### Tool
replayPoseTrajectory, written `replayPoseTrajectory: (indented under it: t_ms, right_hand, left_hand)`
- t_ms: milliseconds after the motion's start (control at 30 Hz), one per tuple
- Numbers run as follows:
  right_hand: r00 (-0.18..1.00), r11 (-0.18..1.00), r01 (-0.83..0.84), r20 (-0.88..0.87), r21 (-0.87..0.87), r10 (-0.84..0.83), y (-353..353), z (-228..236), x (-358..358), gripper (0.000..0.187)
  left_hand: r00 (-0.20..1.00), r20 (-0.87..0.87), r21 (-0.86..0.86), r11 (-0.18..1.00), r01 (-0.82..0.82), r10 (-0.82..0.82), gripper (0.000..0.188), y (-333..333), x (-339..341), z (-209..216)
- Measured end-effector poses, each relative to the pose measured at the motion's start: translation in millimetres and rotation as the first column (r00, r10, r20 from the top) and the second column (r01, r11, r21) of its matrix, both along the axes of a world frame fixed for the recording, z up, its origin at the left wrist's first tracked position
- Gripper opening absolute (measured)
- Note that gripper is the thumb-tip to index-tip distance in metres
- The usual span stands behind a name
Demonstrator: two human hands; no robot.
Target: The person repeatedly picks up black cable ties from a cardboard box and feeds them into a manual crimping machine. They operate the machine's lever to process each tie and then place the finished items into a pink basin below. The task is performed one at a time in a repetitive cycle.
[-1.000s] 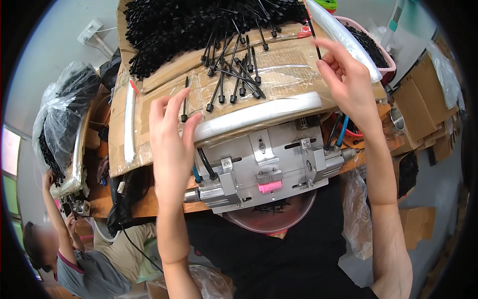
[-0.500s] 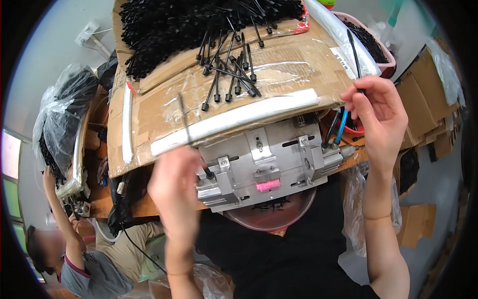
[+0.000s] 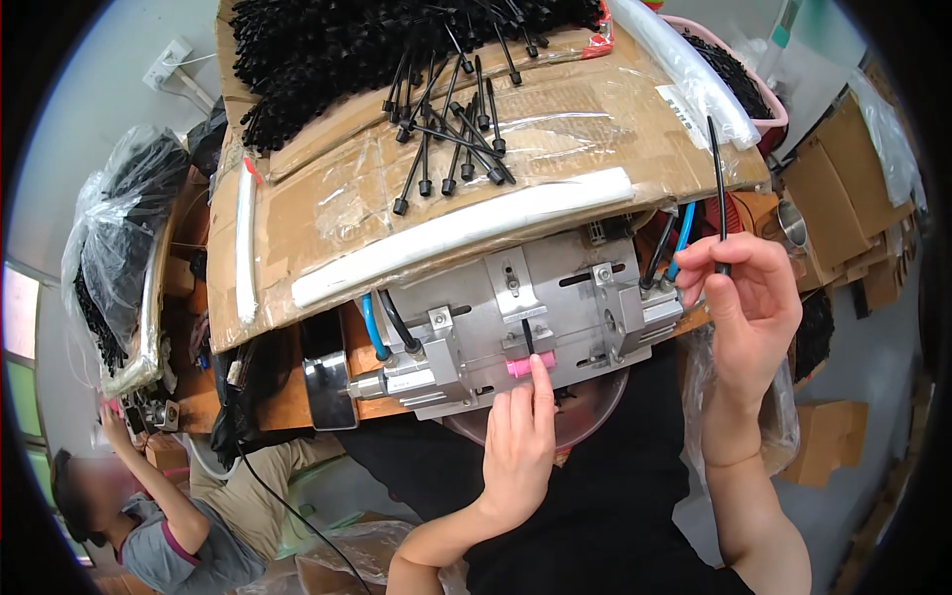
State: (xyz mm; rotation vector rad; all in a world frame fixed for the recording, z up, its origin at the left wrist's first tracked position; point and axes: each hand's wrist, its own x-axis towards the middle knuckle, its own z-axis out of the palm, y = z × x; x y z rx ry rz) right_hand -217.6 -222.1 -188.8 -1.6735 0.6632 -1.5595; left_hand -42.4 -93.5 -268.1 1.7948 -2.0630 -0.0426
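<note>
My left hand (image 3: 516, 436) reaches over the front of a metal fixture (image 3: 570, 307), index finger stretched out and the other fingers curled. That fingertip touches a pink block (image 3: 530, 365) at the fixture's middle. A thin black rod (image 3: 528, 335) lies in the central holder, its near end at the fingertip. On the right, my right hand (image 3: 749, 307) pinches another black rod (image 3: 718, 188) by its thick lower end, its thin tip pointing up. Several loose knob-ended black rods (image 3: 456, 149) lie on the cardboard (image 3: 327, 213) behind the fixture.
A dense heap of black rods (image 3: 327, 59) fills the far box. Blue tubes (image 3: 374, 325) join the fixture's side cylinders. Below its front edge sits a clear bowl (image 3: 607, 412). A dark phone-like slab (image 3: 329, 382) rests on the left. Another person (image 3: 183, 526) works at far left.
My left hand has come down and right to the pink block; the rod it held now lies in the central holder. My right hand has moved nearer with its rod.
</note>
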Motion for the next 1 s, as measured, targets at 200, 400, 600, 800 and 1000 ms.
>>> replayPoseTrajectory:
  t_ms: [200,400,600,800,1000]
  right_hand:
    - [0.918,0.995,0.016,-0.392,-0.103,-0.055,31,-29,4,0.038]
    - [0.804,0.981,-0.133,-0.595,-0.144,0.021,74,-86,30,0.066]
    - [0.765,0.975,-0.207,-0.634,-0.076,0.113,72,-105,47,0.067]
    - [0.667,0.954,-0.289,-0.731,-0.076,0.144,54,-56,40,0.069]
    - [0.702,0.800,0.059,-0.545,-0.597,-0.459,-82,19,90,0.013]
  left_hand:
    - [0.999,-0.032,0.057,0.998,0.028,-0.026,0.069,-2,11,10]
    - [0.996,-0.069,-0.341,0.937,-0.082,0.062,0.041,-121,76,84]
    - [0.958,-0.234,-0.173,0.977,0.126,-0.165,0.019,-219,143,101]
    - [0.962,-0.248,-0.417,0.909,0.001,-0.114,0.013,-171,137,106]
    - [0.896,-0.428,-0.438,0.839,-0.323,0.121,0.011,-93,117,85]
